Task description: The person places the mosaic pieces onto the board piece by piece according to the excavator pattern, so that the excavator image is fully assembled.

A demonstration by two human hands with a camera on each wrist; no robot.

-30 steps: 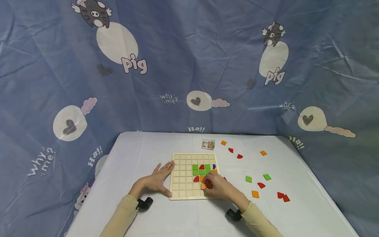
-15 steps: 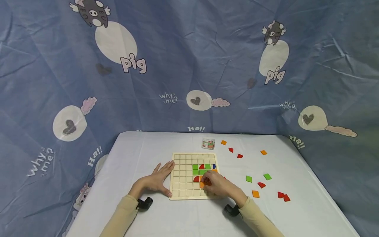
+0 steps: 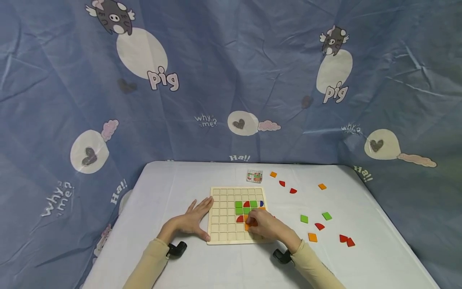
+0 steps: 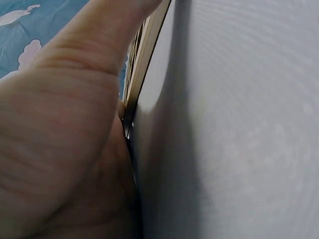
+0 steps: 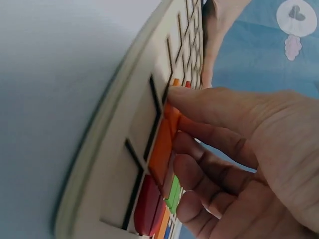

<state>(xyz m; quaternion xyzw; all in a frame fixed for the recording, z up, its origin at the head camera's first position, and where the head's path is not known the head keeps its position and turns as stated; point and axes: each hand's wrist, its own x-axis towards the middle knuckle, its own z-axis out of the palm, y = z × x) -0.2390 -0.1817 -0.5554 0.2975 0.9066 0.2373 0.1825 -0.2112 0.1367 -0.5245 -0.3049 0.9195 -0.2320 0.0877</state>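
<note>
A wooden grid board (image 3: pixel 222 236) lies on the table. My left hand (image 3: pixel 193 220) rests along its left edge, fingers spread, with the fingertips and thumb at the rim. Over the lower right cells, my right hand (image 3: pixel 268 225) pinches an orange square tile (image 3: pixel 247 227) between thumb and index finger, at the board's surface. Green square tiles (image 3: pixel 239 204), red quarter-circle pieces (image 3: pixel 240 219) and a blue piece (image 3: pixel 261 203) sit in cells above and beside it. In the right wrist view another orange tile (image 5: pixel 160 149) and a red piece (image 5: pixel 148 204) lie in cells near the fingers. My right hand hides part of the board.
A small picture card (image 3: pixel 254 176) lies behind the board. Loose pieces are scattered to the right: orange squares (image 3: pixel 312 237), green squares (image 3: pixel 304 219) and red quarter-circles (image 3: pixel 319 226). A white cloth (image 3: pixel 202 265) covers the table, and a blue printed curtain (image 3: pixel 202 80) hangs behind.
The orange square tile under my right fingers has shifted slightly and now lines up with its cell, less of it showing. My left hand has stayed in place.
</note>
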